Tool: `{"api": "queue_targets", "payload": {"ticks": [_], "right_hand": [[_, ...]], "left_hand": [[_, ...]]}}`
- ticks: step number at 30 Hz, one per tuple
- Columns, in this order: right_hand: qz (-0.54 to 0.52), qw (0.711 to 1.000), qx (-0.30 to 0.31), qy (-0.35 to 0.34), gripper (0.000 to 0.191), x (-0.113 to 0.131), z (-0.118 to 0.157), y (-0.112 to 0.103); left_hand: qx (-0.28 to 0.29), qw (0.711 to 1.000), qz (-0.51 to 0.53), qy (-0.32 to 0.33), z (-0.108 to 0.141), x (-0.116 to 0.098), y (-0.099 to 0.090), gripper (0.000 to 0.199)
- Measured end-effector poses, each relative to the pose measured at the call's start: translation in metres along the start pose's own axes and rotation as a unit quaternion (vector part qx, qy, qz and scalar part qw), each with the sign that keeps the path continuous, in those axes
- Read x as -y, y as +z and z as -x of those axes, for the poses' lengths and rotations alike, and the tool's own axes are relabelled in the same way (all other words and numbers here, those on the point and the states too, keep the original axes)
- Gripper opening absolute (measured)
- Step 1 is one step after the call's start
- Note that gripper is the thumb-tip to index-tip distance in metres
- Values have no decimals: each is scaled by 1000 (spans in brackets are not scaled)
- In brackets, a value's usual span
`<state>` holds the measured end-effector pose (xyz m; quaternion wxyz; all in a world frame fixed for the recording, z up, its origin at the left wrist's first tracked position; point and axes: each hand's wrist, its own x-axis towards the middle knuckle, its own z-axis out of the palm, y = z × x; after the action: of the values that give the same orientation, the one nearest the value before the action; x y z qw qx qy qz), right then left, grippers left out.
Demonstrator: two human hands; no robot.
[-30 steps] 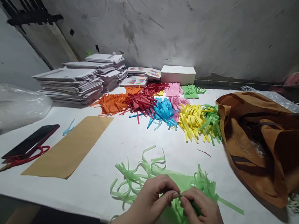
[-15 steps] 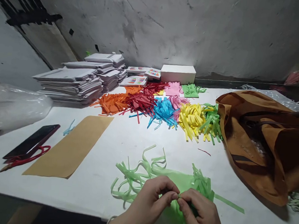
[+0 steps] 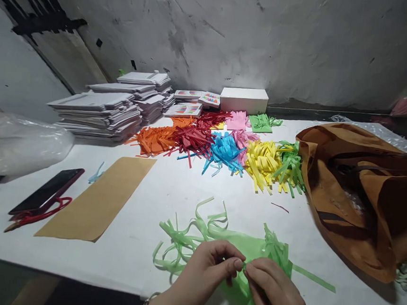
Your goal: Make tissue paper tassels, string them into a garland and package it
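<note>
Green fringed tissue paper (image 3: 242,241) lies at the table's front edge, its curled strips spread to the left and more fringe at the right. Over it, my left hand (image 3: 211,269) pinches a small bit of the green paper between thumb and forefinger. Right beside it, my right hand (image 3: 273,289) has its fingers closed on the same bit, the fingertips of both hands nearly touching. Part of the green paper hangs below and between the hands. A bracelet circles my left wrist.
Fringed bundles in orange (image 3: 154,141), red, blue (image 3: 225,149), pink and yellow (image 3: 263,157) line the back. White stacks (image 3: 100,110) and a white box (image 3: 243,100) stand behind. Brown paper (image 3: 100,195), a phone (image 3: 46,191) and red-handled scissors (image 3: 41,214) lie left; a brown bag (image 3: 349,194) right.
My right hand has turned slightly and shifted a little to the right, its fingers more curled. The green paper below the hands has changed shape. The view has moved slightly.
</note>
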<state>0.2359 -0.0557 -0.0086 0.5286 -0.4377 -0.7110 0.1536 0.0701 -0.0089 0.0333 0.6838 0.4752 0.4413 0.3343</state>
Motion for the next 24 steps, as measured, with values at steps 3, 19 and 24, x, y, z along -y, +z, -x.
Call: {"api": "queue_targets", "payload": {"ticks": [3, 19, 24], "right_hand": [[-7, 1000, -3, 0, 27, -1, 1, 1], [-33, 991, 49, 123, 15, 7, -5, -6], [-65, 985, 74, 139, 20, 5, -7, -6]], "left_hand": [[3, 1000, 5, 4, 0, 1, 1, 34], [12, 998, -43, 39, 4, 11, -2, 27], [-2, 997, -62, 53, 4, 12, -4, 25]]}}
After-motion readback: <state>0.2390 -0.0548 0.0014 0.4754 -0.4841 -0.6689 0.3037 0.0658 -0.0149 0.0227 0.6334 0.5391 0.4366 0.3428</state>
